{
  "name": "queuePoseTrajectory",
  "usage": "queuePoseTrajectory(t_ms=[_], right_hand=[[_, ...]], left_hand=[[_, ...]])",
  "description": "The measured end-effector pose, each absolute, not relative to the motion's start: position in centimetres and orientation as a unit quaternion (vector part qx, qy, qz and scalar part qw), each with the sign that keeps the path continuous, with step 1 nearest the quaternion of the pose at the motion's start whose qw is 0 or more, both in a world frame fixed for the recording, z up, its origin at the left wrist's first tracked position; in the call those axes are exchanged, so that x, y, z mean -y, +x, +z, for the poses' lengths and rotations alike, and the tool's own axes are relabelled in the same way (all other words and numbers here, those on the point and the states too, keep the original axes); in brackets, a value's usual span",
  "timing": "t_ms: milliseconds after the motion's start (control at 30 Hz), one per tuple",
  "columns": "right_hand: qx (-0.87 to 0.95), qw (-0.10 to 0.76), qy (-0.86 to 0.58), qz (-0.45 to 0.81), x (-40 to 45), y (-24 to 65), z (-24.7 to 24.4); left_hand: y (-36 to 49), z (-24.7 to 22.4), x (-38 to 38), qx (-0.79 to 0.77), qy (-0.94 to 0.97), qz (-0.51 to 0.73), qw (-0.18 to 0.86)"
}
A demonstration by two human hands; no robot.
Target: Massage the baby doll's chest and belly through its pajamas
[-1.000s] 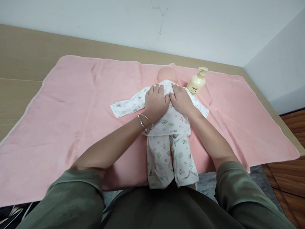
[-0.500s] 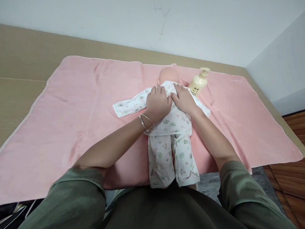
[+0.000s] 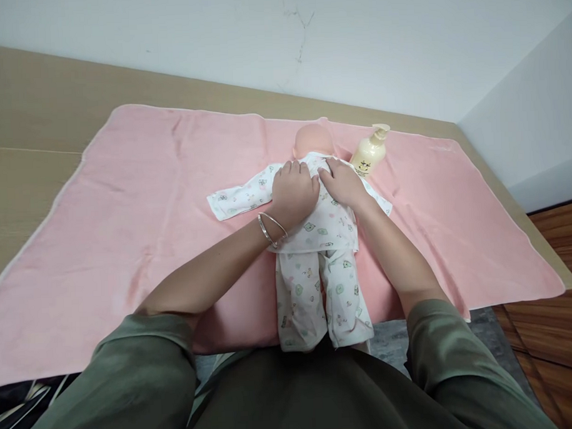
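Observation:
A baby doll (image 3: 317, 229) in white printed top and trousers lies face down or with its face out of sight, its bald head (image 3: 314, 140) toward the wall. My left hand (image 3: 294, 190) rests flat on the left side of its upper body, fingers stretched toward the head. On the right side of the upper body lies my right hand (image 3: 344, 182), also flat, with the thumb pointing inward. The two thumbs are close to each other. The doll's left-hand sleeve (image 3: 241, 196) spreads out over the blanket.
Under the doll is a pink blanket (image 3: 140, 201) on a wooden table (image 3: 33, 98). A cream pump bottle (image 3: 369, 152) lies tilted by the doll's right shoulder area. A white wall (image 3: 205, 42) rises behind the table. Wooden panels (image 3: 553, 336) stand at lower right.
The view has shifted very slightly. My thumbs are a little farther apart; both hands stay on the doll's upper body.

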State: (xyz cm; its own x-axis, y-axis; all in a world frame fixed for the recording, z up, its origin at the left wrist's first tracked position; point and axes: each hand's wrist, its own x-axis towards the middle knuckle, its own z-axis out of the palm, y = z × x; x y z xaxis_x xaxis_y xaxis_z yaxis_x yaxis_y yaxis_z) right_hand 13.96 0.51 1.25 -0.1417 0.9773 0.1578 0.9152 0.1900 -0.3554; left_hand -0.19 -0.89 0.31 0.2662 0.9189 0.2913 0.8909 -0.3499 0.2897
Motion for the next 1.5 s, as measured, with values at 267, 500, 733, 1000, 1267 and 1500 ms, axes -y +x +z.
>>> queuePoseTrajectory(t_ms=[267, 500, 733, 1000, 1267, 1500], right_hand=[[0.756, 0.15, -0.635, 0.051, 0.1, 13.1, 1.0], [0.77, 0.139, -0.622, 0.03, 1.9, 12.0, 1.5], [0.753, 0.182, -0.624, 0.104, -1.0, 13.4, 0.3], [0.758, 0.173, -0.624, 0.08, 1.2, 12.1, 1.3], [0.762, 0.189, -0.614, 0.078, 0.5, 12.4, 0.9], [0.742, 0.22, -0.628, 0.084, -0.8, 13.0, -0.9]], left_hand=[[-0.8, 0.1, -0.2, -0.559, 0.796, 0.224, 0.061], [-1.0, -0.5, -1.1, -0.561, 0.79, 0.235, 0.073], [0.6, -1.7, 1.1, -0.547, 0.789, 0.274, 0.053], [-1.2, 0.1, -0.7, -0.54, 0.801, 0.236, 0.101], [-0.7, -1.4, -1.2, -0.568, 0.777, 0.262, 0.073], [-0.6, -1.1, -0.9, -0.576, 0.776, 0.248, 0.075]])
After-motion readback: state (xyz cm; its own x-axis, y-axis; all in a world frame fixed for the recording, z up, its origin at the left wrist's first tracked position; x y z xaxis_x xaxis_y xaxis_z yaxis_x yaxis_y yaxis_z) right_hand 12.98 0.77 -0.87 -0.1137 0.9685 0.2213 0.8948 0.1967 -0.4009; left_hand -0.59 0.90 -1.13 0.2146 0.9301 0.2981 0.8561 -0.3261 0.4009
